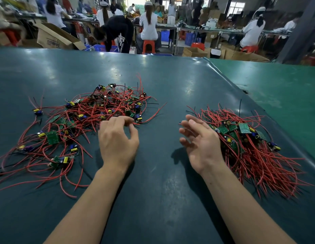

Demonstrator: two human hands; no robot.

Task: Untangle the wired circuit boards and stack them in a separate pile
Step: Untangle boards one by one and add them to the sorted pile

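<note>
While both forearms reach forward over the dark green bench [162, 81], the left hand [118, 140] hovers palm down at the near edge of the tangled heap of wired circuit boards [93, 117], fingers curled toward the red wires; whether it pinches one cannot be told. The right hand [200, 143], palm turned inward, fingers relaxed and spread, holds nothing, just beside the sorted pile of boards [244, 140] at right.
</note>
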